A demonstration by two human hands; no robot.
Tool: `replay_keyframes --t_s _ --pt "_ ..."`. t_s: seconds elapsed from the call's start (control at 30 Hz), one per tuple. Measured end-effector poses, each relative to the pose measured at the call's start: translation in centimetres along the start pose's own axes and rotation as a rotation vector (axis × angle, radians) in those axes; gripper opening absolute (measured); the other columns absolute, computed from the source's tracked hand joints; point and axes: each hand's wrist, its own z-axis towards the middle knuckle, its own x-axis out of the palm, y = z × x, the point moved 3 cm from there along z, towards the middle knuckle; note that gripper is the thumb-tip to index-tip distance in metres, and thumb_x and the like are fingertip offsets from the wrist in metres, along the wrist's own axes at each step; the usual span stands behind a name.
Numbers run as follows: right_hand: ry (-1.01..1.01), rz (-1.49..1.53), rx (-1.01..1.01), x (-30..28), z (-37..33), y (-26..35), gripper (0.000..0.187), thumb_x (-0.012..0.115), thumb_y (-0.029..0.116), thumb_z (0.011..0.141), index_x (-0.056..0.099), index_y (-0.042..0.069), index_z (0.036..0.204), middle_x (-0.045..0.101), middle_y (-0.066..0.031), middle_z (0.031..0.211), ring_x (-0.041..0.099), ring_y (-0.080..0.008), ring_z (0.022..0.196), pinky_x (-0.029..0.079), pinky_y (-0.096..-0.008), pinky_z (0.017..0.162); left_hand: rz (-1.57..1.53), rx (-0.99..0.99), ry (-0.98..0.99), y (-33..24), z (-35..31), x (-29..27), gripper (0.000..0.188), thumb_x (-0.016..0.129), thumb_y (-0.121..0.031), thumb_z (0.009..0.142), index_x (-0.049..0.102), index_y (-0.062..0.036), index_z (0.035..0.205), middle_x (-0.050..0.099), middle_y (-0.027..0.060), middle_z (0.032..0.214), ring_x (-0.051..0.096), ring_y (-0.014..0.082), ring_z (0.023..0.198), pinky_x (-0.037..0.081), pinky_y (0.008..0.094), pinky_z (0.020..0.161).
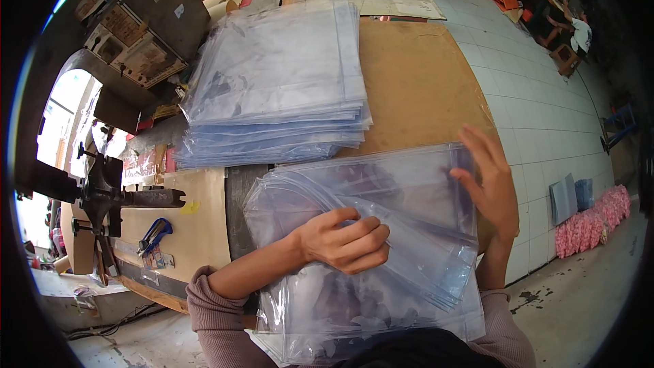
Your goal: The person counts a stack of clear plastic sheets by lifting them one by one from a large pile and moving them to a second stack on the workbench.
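In front of me lies a loose pile of clear plastic sheets (422, 170), with several of them folded over diagonally toward the lower right. My left hand (351, 242) rests on this folded part, its fingers curled closed on the plastic; the fingertips are partly hidden. At the pile's right edge my right hand (487, 180) is raised with fingers apart and slightly blurred, and it holds nothing. Some sheets hang over the near table edge toward my lap.
Beyond the pile stands a thick stack of clear plastic sheets (279, 68) on the brown tabletop (422, 82). A black metal clamp-like device (105, 194) is at left, near a blue-handled cutter (158, 232). Pink bundles (593, 221) lie on the floor at right. A person (579, 34) sits far right.
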Motion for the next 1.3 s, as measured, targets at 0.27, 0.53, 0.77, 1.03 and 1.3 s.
replay_keyframes --t_s 0.27,0.53,0.77,1.03,1.3 --pt "-0.114 0.259 -0.056 -0.7 -0.6 1.3 0.023 0.071 0.008 0.068 0.054 0.002 0.083 0.06 -0.0116 0.099 0.058 -0.0267 0.091 0.047 -0.0337 0.076 -0.037 -0.056 -0.027 0.3 -0.2 0.4 0.007 0.054 -0.011 0.07 0.052 -0.0163 0.074 0.058 -0.0009 0.084 0.055 0.01 0.07 0.037 0.025 0.065" --pt "-0.049 0.744 -0.311 -1.7 -2.2 2.9 0.02 0.075 0.007 0.066 0.057 0.001 0.072 0.063 -0.0111 0.072 0.063 -0.0217 0.067 0.049 -0.0268 0.056 0.055 -0.196 -0.001 0.1 0.3 0.6 0.019 0.059 -0.012 0.069 0.055 -0.019 0.086 0.059 -0.0006 0.084 0.055 0.0109 0.069 0.039 0.0242 0.063" --pt "0.08 1.018 -0.152 -1.5 -1.2 0.9 0.03 0.067 0.027 0.078 0.062 -0.001 0.085 0.063 -0.0161 0.087 0.062 -0.0295 0.083 0.05 -0.0355 0.073 -0.016 -0.127 0.065 0.5 0.7 0.7 0.012 0.057 -0.011 0.071 0.049 -0.0185 0.075 0.058 0.0003 0.085 0.056 0.0093 0.074 0.042 0.0214 0.064" --pt "0.016 0.198 0.079 -0.5 -1.1 0.5 0.013 0.066 0.014 0.075 0.06 0.004 0.081 0.055 -0.0133 0.115 0.052 -0.0302 0.109 0.04 -0.0423 0.092 -0.049 -0.101 0.039 0.5 0.4 0.6 0.019 0.058 -0.01 0.071 0.052 -0.0193 0.086 0.061 -0.0014 0.085 0.058 0.0081 0.069 0.039 0.021 0.063" --pt "0.066 0.386 -0.114 -2.9 -3.0 1.9 0.009 0.067 0.006 0.069 0.058 0.009 0.072 0.067 -0.0044 0.081 0.064 -0.0207 0.082 0.033 -0.0491 0.097 -0.012 -0.229 0.104 0.5 0.4 0.7 0.019 0.061 -0.017 0.072 0.054 -0.0201 0.09 0.056 0.0129 0.111 0.059 0.0182 0.096 0.044 0.0337 0.08"
